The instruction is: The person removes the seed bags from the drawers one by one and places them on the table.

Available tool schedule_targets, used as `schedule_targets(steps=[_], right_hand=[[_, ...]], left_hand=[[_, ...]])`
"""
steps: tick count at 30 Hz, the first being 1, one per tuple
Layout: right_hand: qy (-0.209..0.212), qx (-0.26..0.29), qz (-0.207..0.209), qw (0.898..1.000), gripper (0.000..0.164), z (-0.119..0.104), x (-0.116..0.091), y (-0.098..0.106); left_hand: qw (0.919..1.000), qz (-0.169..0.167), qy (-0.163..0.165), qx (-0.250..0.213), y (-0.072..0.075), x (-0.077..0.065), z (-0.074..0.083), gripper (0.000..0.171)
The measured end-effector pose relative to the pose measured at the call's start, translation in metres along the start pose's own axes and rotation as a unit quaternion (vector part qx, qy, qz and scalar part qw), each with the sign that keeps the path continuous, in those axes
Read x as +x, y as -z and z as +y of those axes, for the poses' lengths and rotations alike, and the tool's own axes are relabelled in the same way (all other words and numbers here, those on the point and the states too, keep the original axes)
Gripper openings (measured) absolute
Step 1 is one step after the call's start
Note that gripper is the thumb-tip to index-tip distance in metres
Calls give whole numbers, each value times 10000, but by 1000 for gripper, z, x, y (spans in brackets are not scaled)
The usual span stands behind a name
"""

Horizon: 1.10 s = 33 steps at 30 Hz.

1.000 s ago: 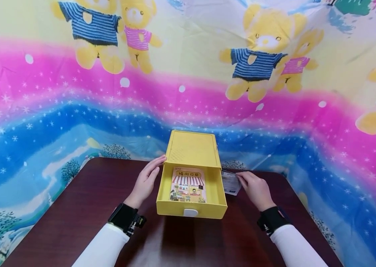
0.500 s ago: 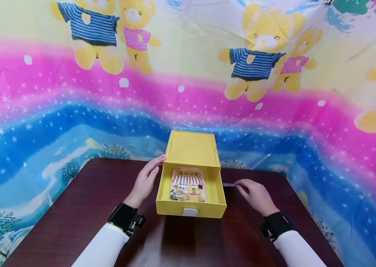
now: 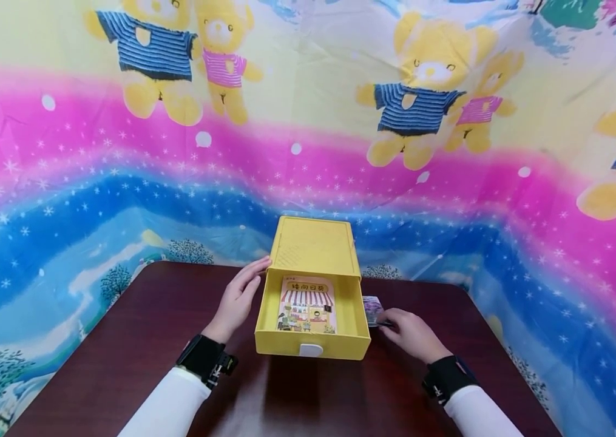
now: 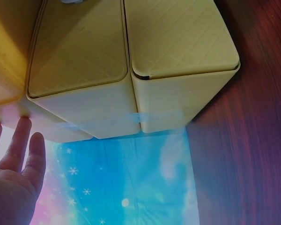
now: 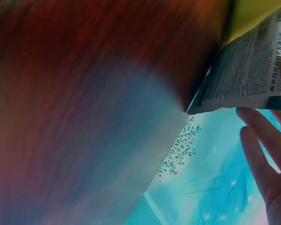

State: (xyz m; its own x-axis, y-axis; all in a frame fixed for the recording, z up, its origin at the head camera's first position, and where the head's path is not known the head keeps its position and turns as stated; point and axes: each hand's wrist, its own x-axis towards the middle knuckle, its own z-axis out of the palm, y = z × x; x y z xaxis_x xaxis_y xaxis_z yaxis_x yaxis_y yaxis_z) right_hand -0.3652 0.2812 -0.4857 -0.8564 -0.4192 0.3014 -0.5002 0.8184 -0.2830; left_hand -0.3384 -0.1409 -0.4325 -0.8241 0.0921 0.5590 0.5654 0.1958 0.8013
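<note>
Yellow cabinet (image 3: 315,243) near middle of desk's (image 3: 165,340) far edge. Top drawer (image 3: 280,343) pulled out toward near edge, card with striped-awning print (image 3: 308,306) inside. Left hand (image 3: 233,303): grip's fingers apart, fairly straight, touching cabinet's left side. Right hand (image 3: 412,334): grip pinching printed packet (image 3: 371,308) between cabinet and desk's right edge.

The cabinet (image 3: 315,246) stands toward the far side of the tabletop (image 3: 149,346), a cloth (image 3: 297,176) behind it. Its top drawer (image 3: 340,346) juts toward the near side, above two lower drawers (image 4: 79,51). One packet (image 3: 308,308) lies in it, left of centre. Left of the cabinet is the left hand (image 3: 235,300); right of the drawer, a second packet (image 3: 371,309), then the right hand (image 3: 414,334).
</note>
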Motion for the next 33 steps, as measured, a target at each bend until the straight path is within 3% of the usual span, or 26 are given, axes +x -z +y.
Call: schedule_targets(steps=[5, 12, 22, 33], right_hand=[[42, -20, -307, 9995, 18, 2, 2, -6], [-117, -51, -612, 9980, 19, 2, 4, -11], [-325, 24, -946, 9950, 21, 1, 5, -20], [-395, -49, -1033, 9939, 24, -1, 5, -23]], left_hand=[[9999, -89, 96, -12, 0, 0, 5, 40], [9999, -142, 71, 58, 3, -4, 39, 38], [9999, -112, 72, -105, 3, -6, 37, 39], [9997, -177, 176, 1, 5, -4, 39, 39]])
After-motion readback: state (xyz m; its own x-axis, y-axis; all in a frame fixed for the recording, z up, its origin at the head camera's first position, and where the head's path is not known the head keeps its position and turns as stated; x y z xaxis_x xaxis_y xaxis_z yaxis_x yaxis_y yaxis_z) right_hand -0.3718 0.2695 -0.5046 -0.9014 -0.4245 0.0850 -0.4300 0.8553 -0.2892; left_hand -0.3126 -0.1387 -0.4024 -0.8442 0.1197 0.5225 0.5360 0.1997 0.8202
